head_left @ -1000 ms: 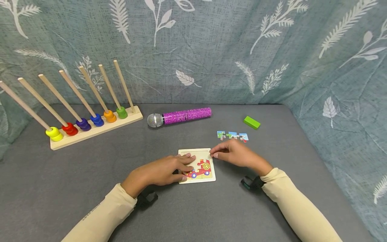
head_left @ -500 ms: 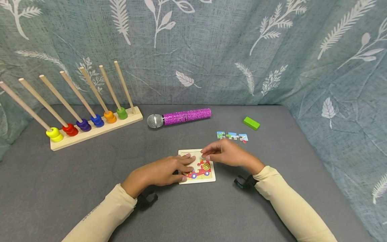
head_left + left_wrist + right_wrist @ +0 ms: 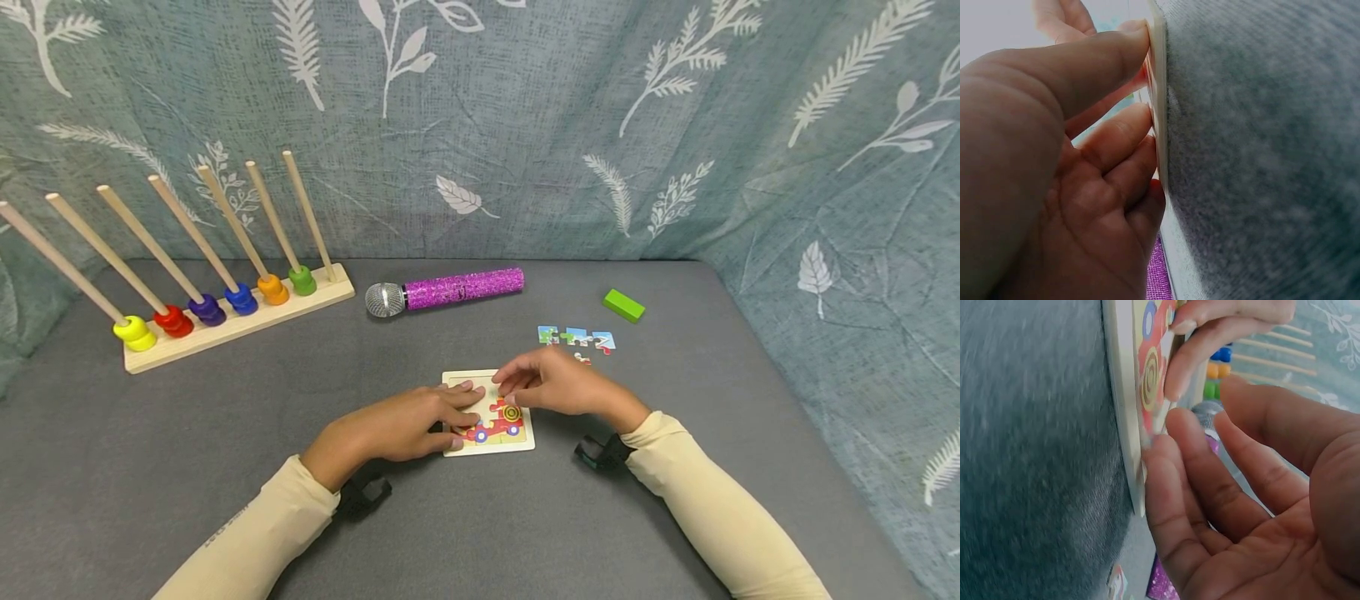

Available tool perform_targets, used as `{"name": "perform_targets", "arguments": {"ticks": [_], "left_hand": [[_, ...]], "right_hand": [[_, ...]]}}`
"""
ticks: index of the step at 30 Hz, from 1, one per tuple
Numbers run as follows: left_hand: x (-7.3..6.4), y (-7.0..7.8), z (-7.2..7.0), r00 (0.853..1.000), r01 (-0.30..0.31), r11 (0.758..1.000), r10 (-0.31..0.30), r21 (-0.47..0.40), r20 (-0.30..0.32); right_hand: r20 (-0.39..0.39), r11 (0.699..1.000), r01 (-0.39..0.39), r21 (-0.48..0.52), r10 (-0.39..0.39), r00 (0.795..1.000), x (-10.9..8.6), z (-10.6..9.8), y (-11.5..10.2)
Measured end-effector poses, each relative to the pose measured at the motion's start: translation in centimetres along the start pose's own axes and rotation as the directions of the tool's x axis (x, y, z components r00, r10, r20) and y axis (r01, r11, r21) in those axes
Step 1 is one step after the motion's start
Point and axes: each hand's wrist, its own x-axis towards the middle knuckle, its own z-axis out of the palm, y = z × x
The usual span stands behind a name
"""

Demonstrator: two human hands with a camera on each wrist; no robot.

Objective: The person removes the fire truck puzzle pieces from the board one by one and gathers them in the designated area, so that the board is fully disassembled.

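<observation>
A square wooden jigsaw tray (image 3: 491, 450) lies on the dark table, with a red vehicle picture (image 3: 498, 421) partly assembled in its lower part. Fingers spread, my left hand (image 3: 408, 423) rests on the tray's left side and covers some of the picture. My right hand (image 3: 558, 381) is over the upper right part, its fingertips at the board above the yellow wheel. Seen from the right wrist, those fingertips (image 3: 1163, 447) touch the board beside a blurred pale patch, and the thumb (image 3: 1260, 412) stands apart from them. Whether a puzzle piece lies under them I cannot tell.
Several loose puzzle pieces (image 3: 576, 336) lie just beyond my right hand, one (image 3: 582, 358) close to its knuckles. A green block (image 3: 624, 305) is farther right. Behind the tray lies a glittery purple microphone (image 3: 465, 287). A wooden peg stand (image 3: 240, 321) with coloured rings stands at the left.
My right hand has moved left from the tray's right edge to over its upper right part, and its thumb and fingers have spread. My left hand has stayed in place.
</observation>
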Motion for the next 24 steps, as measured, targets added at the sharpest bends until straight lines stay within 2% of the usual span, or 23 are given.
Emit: {"name": "perform_targets", "arguments": {"ticks": [17, 24], "left_hand": [[-0.04, 0.09, 0.03, 1.000, 0.011, 1.000, -0.011, 0.018, -0.002], [0.08, -0.04, 0.23, 1.000, -0.002, 1.000, 0.002, 0.023, -0.013]], "right_hand": [[-0.015, 0.998, -0.027, -0.054, 0.026, 1.000, 0.30, 0.30, -0.36], [0.048, 1.000, -0.011, -0.011, 0.011, 0.999, 0.37, 0.22, -0.62]]}}
